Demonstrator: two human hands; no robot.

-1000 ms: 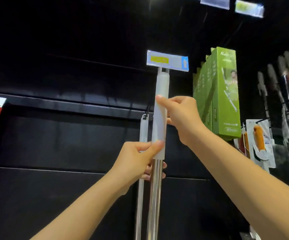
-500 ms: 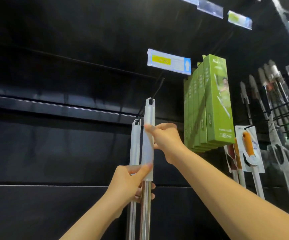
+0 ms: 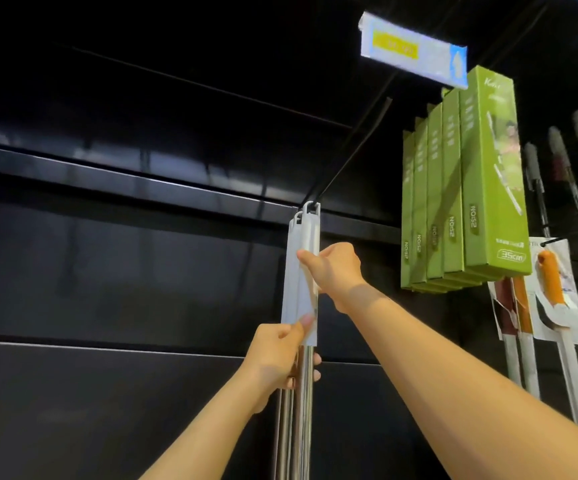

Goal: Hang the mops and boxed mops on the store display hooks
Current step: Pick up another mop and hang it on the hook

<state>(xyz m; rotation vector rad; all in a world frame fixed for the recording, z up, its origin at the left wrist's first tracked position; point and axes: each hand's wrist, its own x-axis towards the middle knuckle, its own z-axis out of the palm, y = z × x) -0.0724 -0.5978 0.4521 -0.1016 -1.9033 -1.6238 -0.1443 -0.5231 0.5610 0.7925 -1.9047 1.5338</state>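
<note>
Two mops with white grips and chrome poles hang side by side from a black wire hook [image 3: 353, 150]. The front mop [image 3: 310, 271] has its top loop on the hook, close to the back wall. My left hand [image 3: 277, 358] is wrapped around its chrome pole just below the white grip. My right hand [image 3: 332, 268] pinches the white grip higher up. The second mop [image 3: 289, 271] hangs just behind and to the left. Several green boxed mops [image 3: 488, 188] hang on a hook to the right.
A price tag holder [image 3: 415, 53] sits at the outer end of the hook, above my hands. Carded orange-handled tools [image 3: 554, 285] and dark-handled mops [image 3: 564, 174] hang at the far right. Black slat wall panels [image 3: 107, 254] run behind everything.
The front mop has slid back along the hook from the tag end to beside the other mop. Both hands moved with it, and my view has come closer.
</note>
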